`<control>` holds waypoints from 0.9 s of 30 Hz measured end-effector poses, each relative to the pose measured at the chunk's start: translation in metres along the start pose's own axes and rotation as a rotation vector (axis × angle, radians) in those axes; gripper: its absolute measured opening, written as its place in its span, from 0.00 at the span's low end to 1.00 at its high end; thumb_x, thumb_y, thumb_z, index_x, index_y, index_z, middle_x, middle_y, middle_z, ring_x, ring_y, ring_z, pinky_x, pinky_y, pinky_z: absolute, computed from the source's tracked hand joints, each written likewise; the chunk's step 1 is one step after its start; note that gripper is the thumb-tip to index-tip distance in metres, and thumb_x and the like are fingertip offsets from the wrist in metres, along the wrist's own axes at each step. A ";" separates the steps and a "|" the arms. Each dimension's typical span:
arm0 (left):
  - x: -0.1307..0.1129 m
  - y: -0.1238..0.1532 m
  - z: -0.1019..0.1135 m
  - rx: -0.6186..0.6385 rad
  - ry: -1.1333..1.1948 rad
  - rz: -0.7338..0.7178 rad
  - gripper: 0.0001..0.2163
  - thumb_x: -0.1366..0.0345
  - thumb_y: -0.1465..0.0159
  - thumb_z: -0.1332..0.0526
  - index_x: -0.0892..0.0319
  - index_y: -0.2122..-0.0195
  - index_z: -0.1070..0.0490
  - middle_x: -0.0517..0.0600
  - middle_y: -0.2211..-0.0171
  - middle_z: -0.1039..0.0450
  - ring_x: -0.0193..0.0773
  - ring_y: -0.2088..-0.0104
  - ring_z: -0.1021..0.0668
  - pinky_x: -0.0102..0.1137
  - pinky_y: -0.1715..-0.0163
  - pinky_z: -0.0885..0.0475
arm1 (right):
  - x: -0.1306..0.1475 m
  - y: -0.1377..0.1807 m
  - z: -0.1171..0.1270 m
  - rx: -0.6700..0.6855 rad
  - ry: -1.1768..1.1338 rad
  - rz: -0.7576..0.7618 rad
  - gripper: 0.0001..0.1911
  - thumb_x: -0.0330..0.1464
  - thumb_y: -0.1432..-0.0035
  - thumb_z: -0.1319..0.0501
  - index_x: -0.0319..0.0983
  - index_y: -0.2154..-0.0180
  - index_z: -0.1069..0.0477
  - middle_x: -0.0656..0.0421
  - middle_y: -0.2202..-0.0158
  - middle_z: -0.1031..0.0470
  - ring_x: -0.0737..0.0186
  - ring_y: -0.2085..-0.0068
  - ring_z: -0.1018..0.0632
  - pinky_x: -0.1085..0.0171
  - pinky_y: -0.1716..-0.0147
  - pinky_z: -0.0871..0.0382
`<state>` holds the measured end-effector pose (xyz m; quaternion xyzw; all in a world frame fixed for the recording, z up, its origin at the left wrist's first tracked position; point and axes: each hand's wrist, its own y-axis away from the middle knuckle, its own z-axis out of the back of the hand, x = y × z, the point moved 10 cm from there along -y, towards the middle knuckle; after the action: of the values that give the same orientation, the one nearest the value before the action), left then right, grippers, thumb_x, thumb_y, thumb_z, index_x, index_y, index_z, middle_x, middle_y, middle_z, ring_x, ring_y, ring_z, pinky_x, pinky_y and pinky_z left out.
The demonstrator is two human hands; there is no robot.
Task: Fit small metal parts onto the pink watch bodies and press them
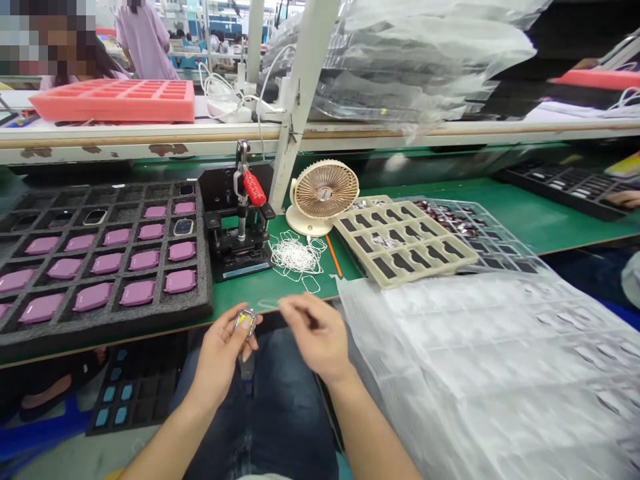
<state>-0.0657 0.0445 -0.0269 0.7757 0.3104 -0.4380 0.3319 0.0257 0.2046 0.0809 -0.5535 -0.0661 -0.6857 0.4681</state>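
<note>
Your left hand (pixel 220 353) pinches a small shiny frame (pixel 245 321) just past the near edge of the green table (pixel 540 213). Your right hand (pixel 317 337) is beside it with bent fingers, too blurry to tell if it holds anything. A black tray (pixel 100 321) fills the table's left side. Thin white rings (pixel 295 257) lie by the near edge.

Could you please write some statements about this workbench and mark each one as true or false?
1. The left hand holds a small metal frame in its fingers. True.
2. The black foam tray is filled with green pieces. False: its parts are purple.
3. The small fan stands behind the white rings. True.
4. The press handle is blue. False: it is red.
</note>
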 end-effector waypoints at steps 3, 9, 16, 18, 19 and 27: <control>0.003 0.000 -0.005 0.011 0.077 0.040 0.22 0.55 0.38 0.25 0.62 0.49 0.25 0.62 0.54 0.16 0.37 0.68 0.18 0.29 0.72 0.25 | -0.030 -0.025 0.029 -0.214 0.192 -0.205 0.15 0.43 0.29 0.38 0.41 0.54 0.17 0.58 0.69 0.20 0.60 0.70 0.24 0.63 0.68 0.31; 0.015 0.002 -0.019 0.072 0.088 0.106 0.21 0.54 0.39 0.24 0.62 0.52 0.24 0.63 0.49 0.17 0.47 0.57 0.15 0.41 0.56 0.18 | -0.052 -0.052 0.040 -0.119 0.549 -0.338 0.17 0.39 0.29 0.44 0.39 0.63 0.19 0.51 0.66 0.17 0.52 0.65 0.19 0.62 0.65 0.33; 0.024 0.001 -0.025 0.114 -0.118 0.062 0.22 0.54 0.40 0.24 0.62 0.49 0.20 0.55 0.59 0.15 0.39 0.66 0.16 0.33 0.59 0.20 | 0.013 0.042 0.115 -0.069 0.680 -0.251 0.19 0.43 0.28 0.42 0.43 0.70 0.23 0.58 0.74 0.20 0.58 0.74 0.23 0.63 0.75 0.37; 0.028 0.002 -0.032 0.152 -0.135 0.063 0.23 0.53 0.40 0.24 0.61 0.49 0.21 0.55 0.62 0.15 0.40 0.68 0.16 0.34 0.61 0.19 | 0.014 0.038 0.153 -0.075 0.863 -0.261 0.14 0.41 0.29 0.41 0.44 0.63 0.20 0.57 0.67 0.16 0.54 0.67 0.19 0.62 0.71 0.32; 0.030 0.004 -0.035 0.170 -0.136 0.069 0.23 0.52 0.41 0.24 0.61 0.50 0.21 0.54 0.62 0.15 0.41 0.68 0.16 0.35 0.63 0.18 | 0.006 0.026 0.172 -0.062 0.968 -0.288 0.14 0.40 0.29 0.41 0.44 0.61 0.19 0.56 0.64 0.16 0.53 0.64 0.18 0.61 0.69 0.31; 0.047 0.028 -0.025 0.216 -0.184 0.111 0.21 0.50 0.41 0.25 0.58 0.53 0.19 0.55 0.57 0.15 0.49 0.57 0.13 0.40 0.52 0.16 | -0.124 -0.138 0.226 0.286 1.089 -0.472 0.13 0.37 0.30 0.36 0.37 0.51 0.19 0.50 0.52 0.17 0.56 0.52 0.18 0.63 0.53 0.28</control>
<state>-0.0122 0.0566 -0.0513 0.7795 0.1864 -0.5189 0.2973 0.0781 0.4891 0.1236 -0.0254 -0.0296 -0.9398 0.3396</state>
